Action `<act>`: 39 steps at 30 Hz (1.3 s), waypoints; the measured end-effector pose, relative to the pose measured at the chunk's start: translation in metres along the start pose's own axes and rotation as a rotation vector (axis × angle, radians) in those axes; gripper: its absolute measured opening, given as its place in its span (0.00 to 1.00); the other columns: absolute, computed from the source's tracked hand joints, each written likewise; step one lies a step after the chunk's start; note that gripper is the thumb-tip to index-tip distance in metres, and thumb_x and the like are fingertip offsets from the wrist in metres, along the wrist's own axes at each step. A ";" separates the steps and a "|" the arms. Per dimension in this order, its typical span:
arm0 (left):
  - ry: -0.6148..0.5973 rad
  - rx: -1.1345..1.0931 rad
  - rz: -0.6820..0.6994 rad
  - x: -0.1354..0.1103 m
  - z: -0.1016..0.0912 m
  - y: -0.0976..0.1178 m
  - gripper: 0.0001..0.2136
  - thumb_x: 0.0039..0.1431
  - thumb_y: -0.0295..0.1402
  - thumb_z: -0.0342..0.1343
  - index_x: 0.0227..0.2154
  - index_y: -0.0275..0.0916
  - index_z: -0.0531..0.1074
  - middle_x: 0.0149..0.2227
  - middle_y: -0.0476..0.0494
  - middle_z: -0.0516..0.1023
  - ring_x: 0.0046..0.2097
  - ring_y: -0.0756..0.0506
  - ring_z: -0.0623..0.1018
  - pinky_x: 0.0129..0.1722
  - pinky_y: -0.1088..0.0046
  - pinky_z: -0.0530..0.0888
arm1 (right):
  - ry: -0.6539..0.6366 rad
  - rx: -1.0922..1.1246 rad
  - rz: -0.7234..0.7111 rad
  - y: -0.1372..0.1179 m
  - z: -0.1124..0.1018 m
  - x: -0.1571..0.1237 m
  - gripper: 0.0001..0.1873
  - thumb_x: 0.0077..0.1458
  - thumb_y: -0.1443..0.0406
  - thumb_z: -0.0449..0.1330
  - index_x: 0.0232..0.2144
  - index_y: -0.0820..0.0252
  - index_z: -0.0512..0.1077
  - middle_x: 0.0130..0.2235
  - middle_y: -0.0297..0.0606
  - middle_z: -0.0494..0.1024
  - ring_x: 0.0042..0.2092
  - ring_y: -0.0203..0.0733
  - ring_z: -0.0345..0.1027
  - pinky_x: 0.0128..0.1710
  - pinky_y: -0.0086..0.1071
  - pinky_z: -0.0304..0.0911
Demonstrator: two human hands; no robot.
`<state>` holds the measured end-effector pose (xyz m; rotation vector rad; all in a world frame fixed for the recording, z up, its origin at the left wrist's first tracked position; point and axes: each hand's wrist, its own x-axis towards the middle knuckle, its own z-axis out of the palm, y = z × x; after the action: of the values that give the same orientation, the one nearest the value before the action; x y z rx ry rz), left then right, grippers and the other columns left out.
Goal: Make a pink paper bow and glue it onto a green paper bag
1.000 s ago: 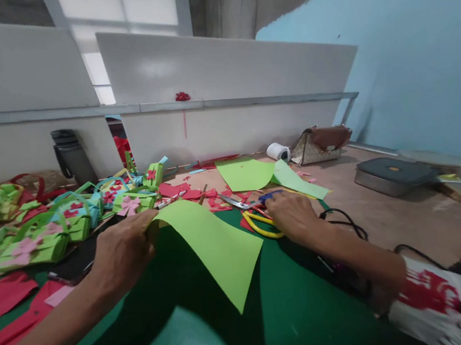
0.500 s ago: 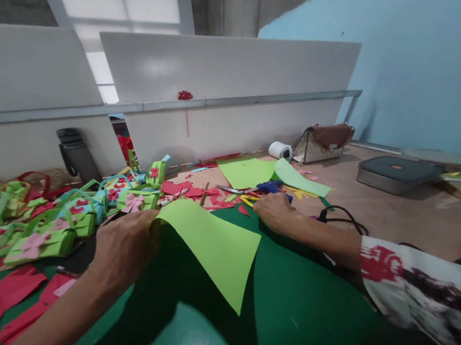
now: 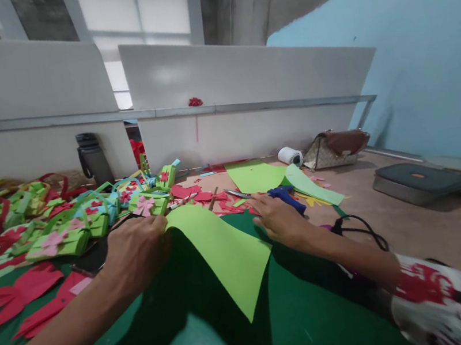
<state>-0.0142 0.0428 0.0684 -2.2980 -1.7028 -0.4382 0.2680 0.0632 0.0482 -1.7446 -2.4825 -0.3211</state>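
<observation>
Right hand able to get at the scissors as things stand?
Likely yes: the right hand is right beside the scissors, with nothing visible blocking it. The green sheet in the left hand hangs nearer the camera, leaving the way free.

Beyond the worktop (image 3: 360,193), white panels (image 3: 241,71) crossed by a metal rail (image 3: 246,106) closed off the far side. A light-blue wall (image 3: 429,47) stood on the right, and bright panes (image 3: 108,8) glowed above the panels, left of a grey pillar (image 3: 249,0).

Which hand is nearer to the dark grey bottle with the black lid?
Left. The left hand, holding the lime-green paper sheet, is in front of the bottle, slightly rightward; the right hand is much farther right.
</observation>
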 end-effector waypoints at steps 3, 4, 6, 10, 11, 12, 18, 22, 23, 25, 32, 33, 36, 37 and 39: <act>0.005 0.125 -0.009 0.002 0.001 -0.001 0.12 0.57 0.25 0.44 0.27 0.34 0.73 0.28 0.34 0.76 0.33 0.38 0.77 0.30 0.67 0.66 | 0.191 0.089 -0.092 -0.022 -0.013 -0.034 0.29 0.67 0.56 0.43 0.62 0.70 0.52 0.60 0.53 0.64 0.62 0.44 0.57 0.58 0.37 0.57; 0.008 0.155 -0.013 0.003 0.001 -0.001 0.11 0.57 0.26 0.45 0.26 0.34 0.73 0.27 0.35 0.77 0.32 0.38 0.77 0.30 0.68 0.66 | 0.401 0.157 -0.235 -0.030 -0.016 -0.046 0.34 0.65 0.50 0.42 0.61 0.71 0.53 0.59 0.55 0.66 0.61 0.47 0.58 0.58 0.39 0.56; 0.019 0.196 -0.012 0.004 0.001 0.000 0.11 0.57 0.26 0.46 0.27 0.34 0.73 0.26 0.36 0.77 0.31 0.39 0.77 0.29 0.67 0.67 | 0.657 0.166 -0.438 -0.042 -0.018 -0.066 0.44 0.59 0.41 0.44 0.60 0.75 0.53 0.56 0.59 0.69 0.62 0.54 0.56 0.60 0.47 0.51; 0.080 0.212 0.061 0.005 0.001 0.002 0.10 0.57 0.25 0.48 0.26 0.33 0.74 0.25 0.38 0.77 0.28 0.39 0.77 0.26 0.68 0.67 | 0.680 0.057 -0.543 -0.052 -0.011 -0.069 0.19 0.61 0.62 0.54 0.51 0.69 0.65 0.50 0.53 0.75 0.56 0.57 0.63 0.60 0.55 0.44; 0.106 0.206 0.095 0.004 0.001 0.002 0.09 0.56 0.23 0.48 0.27 0.34 0.74 0.25 0.39 0.77 0.29 0.39 0.77 0.27 0.69 0.67 | 0.689 0.063 -0.537 -0.051 -0.010 -0.063 0.14 0.58 0.69 0.53 0.47 0.66 0.68 0.48 0.50 0.77 0.54 0.56 0.66 0.58 0.55 0.46; 0.139 0.199 0.132 0.002 0.000 0.002 0.10 0.55 0.21 0.48 0.28 0.35 0.74 0.27 0.40 0.78 0.30 0.40 0.77 0.28 0.69 0.68 | 0.703 0.076 -0.523 -0.049 -0.008 -0.057 0.14 0.54 0.75 0.51 0.42 0.65 0.70 0.46 0.49 0.78 0.52 0.55 0.68 0.56 0.54 0.49; 0.382 0.144 0.295 -0.015 -0.002 -0.015 0.14 0.62 0.21 0.44 0.29 0.36 0.74 0.34 0.43 0.80 0.34 0.43 0.76 0.35 0.66 0.70 | 0.741 -0.015 -0.324 -0.020 -0.004 -0.033 0.18 0.43 0.82 0.49 0.29 0.64 0.72 0.38 0.44 0.81 0.44 0.52 0.73 0.50 0.52 0.54; 0.447 0.116 0.340 -0.024 0.001 -0.022 0.13 0.63 0.22 0.44 0.32 0.36 0.74 0.35 0.43 0.79 0.35 0.43 0.75 0.43 0.61 0.70 | 0.628 -0.185 -0.195 -0.009 0.002 -0.033 0.17 0.46 0.83 0.49 0.24 0.63 0.72 0.33 0.43 0.80 0.38 0.51 0.73 0.49 0.53 0.53; 0.435 0.108 0.351 -0.026 0.002 -0.022 0.13 0.64 0.22 0.44 0.33 0.35 0.74 0.36 0.42 0.79 0.36 0.42 0.76 0.46 0.59 0.69 | 0.586 -0.226 -0.177 -0.009 0.004 -0.033 0.17 0.46 0.83 0.49 0.23 0.63 0.72 0.32 0.43 0.80 0.37 0.51 0.73 0.49 0.53 0.53; 0.382 0.096 0.378 -0.028 0.005 -0.018 0.13 0.64 0.21 0.43 0.33 0.34 0.74 0.36 0.40 0.79 0.37 0.42 0.76 0.47 0.57 0.69 | 0.522 -0.265 -0.164 -0.009 0.007 -0.034 0.16 0.47 0.82 0.50 0.22 0.63 0.72 0.29 0.42 0.78 0.35 0.49 0.71 0.47 0.51 0.54; 0.089 0.118 0.490 -0.042 0.018 0.005 0.07 0.60 0.23 0.50 0.29 0.36 0.72 0.32 0.44 0.77 0.33 0.44 0.74 0.42 0.63 0.70 | 0.499 0.022 -0.395 -0.020 0.023 -0.043 0.15 0.51 0.80 0.51 0.23 0.60 0.71 0.31 0.38 0.77 0.34 0.44 0.68 0.44 0.41 0.54; 0.050 0.125 0.497 -0.045 0.021 0.007 0.06 0.59 0.23 0.51 0.29 0.37 0.71 0.31 0.45 0.77 0.32 0.45 0.74 0.42 0.63 0.70 | 0.491 0.085 -0.439 -0.022 0.025 -0.044 0.16 0.52 0.80 0.50 0.22 0.60 0.70 0.30 0.37 0.77 0.33 0.42 0.67 0.43 0.39 0.54; -0.054 0.162 0.476 -0.055 0.027 0.009 0.07 0.58 0.22 0.53 0.27 0.37 0.71 0.28 0.45 0.76 0.30 0.44 0.73 0.39 0.63 0.70 | 0.445 0.243 -0.547 -0.025 0.026 -0.048 0.16 0.54 0.79 0.49 0.21 0.59 0.67 0.25 0.34 0.73 0.28 0.38 0.62 0.37 0.35 0.53; -0.084 0.177 0.457 -0.059 0.027 0.008 0.07 0.57 0.22 0.53 0.26 0.36 0.71 0.28 0.45 0.76 0.29 0.44 0.73 0.38 0.63 0.70 | 0.437 0.262 -0.570 -0.027 0.026 -0.048 0.16 0.54 0.78 0.49 0.21 0.59 0.66 0.24 0.33 0.71 0.26 0.38 0.61 0.35 0.34 0.53; -0.142 0.202 0.406 -0.066 0.027 0.004 0.07 0.56 0.21 0.54 0.25 0.36 0.71 0.27 0.44 0.76 0.28 0.44 0.73 0.36 0.63 0.69 | 0.452 0.264 -0.600 -0.029 0.024 -0.049 0.16 0.54 0.78 0.48 0.20 0.58 0.65 0.22 0.32 0.69 0.25 0.37 0.59 0.33 0.33 0.52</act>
<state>-0.0256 -0.0068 0.0185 -2.4799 -1.2173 -0.0211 0.2589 0.0141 0.0122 -0.7032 -2.4864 -0.3549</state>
